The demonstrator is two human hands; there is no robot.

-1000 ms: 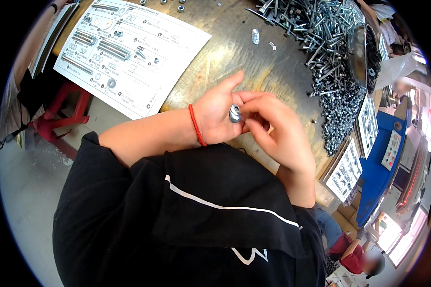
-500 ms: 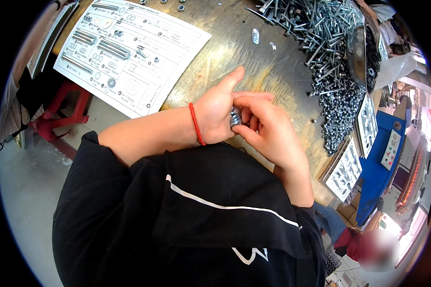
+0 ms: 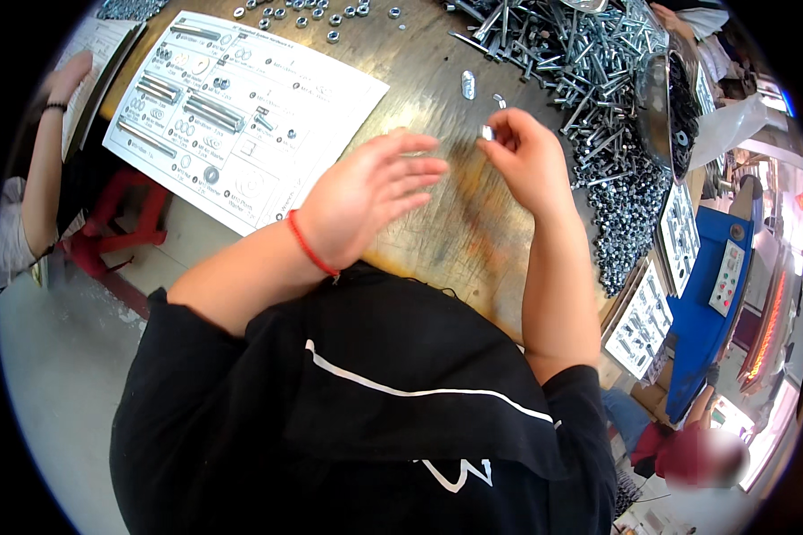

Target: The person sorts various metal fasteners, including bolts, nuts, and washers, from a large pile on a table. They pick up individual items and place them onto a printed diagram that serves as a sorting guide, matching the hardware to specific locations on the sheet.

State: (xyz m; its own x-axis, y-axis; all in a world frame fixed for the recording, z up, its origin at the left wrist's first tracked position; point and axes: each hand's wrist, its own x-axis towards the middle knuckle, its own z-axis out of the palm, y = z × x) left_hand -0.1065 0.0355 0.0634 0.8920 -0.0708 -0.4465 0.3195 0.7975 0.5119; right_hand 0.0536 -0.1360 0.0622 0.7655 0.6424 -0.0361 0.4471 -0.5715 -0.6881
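My left hand (image 3: 366, 192), with a red bracelet at the wrist, is held over the near part of the worn wooden table (image 3: 446, 236). Its fingers are stretched out, and nothing shows in it. To the right, my right hand (image 3: 533, 160) pinches a small shiny metal piece (image 3: 487, 133) between thumb and fingertips; its exact kind is too small to tell. Just beyond that hand lie a short row of overlapping silvery washers (image 3: 468, 85) and a smaller group of little metal pieces (image 3: 500, 101).
A printed parts sheet (image 3: 268, 98) lies at left. Loose nuts (image 3: 333, 37) are scattered at the far edge. Piled bolts (image 3: 589, 71) and a heap of nuts (image 3: 620, 214) fill the right side, near a metal bowl (image 3: 656, 111). Another person's hand (image 3: 70, 76) is far left.
My hands were together around a small stack of metal rings. Now they are apart: the left has moved left with fingers stretched, the right has moved up and away, pinching a shiny piece.
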